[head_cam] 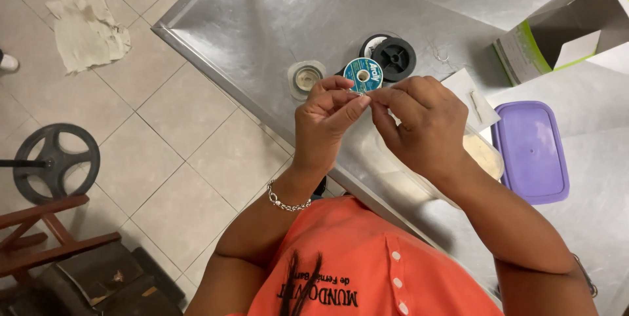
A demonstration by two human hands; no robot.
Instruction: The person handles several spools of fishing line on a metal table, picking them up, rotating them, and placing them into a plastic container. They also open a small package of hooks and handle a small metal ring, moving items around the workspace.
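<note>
Orange shirt (367, 270) at bottom of view, white buttons down its front. Both forearms rise from it over the edge of a steel table (275, 21).

Left wrist carries a silver bracelet (287, 202). Left hand (324, 122) raised above the table edge, thumb and forefinger pinched together at the tips. Right hand (422, 122) opposite it, fingers curled, thumb and forefinger also pinched. The two pinches meet tip to tip. Between them a very small, thin item (364, 94); too small to tell what it is. Both hands closed on it, held in the air above the table, not resting on anything.

Under the right hand: a clear tub (393, 165) with pale contents, partly hidden by the hand and forearm. Just right of it, a purple lid (531, 152) lying flat on the table.

Just beyond the fingertips: a blue spool (362, 73), lying flat. Left of it, a clear spool (306, 79). Right of and behind the blue one, a black spool (394, 58), touching or overlapping it; cannot tell which. A white card (473, 98) lies right of the hands, beside the tub.

Far right, an open box (557, 34), white and green, flaps up.

Off the table, left: tiled floor (177, 178), a crumpled rag (88, 29), a black wheel (56, 162), a wooden frame (39, 234) at lower left.
</note>
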